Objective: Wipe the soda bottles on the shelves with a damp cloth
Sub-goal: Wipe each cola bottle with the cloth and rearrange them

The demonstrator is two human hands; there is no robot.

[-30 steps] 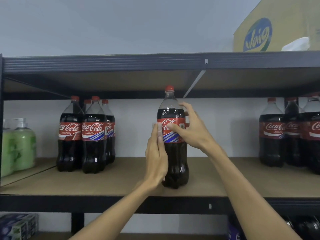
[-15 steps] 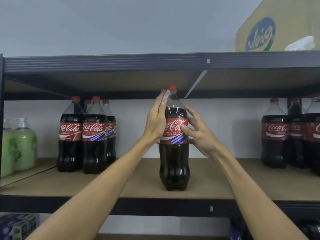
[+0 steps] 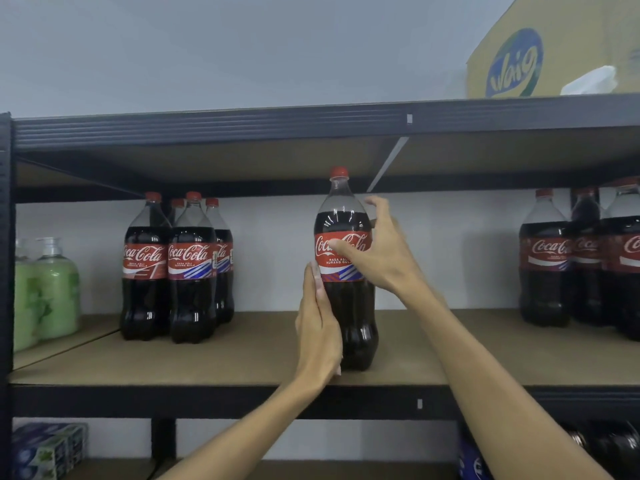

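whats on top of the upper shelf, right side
A yellow cardboard box with a blue oval logo stands on the top shelf, with something white in front of it. The shelf edge hides their bases, and the frame cuts off the box.

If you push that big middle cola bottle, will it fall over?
Probably heavy: the cola bottle is nearly full of dark soda. Being tall and narrow, it might tip if pushed near the cap. Smooth plastic could feel slippery.
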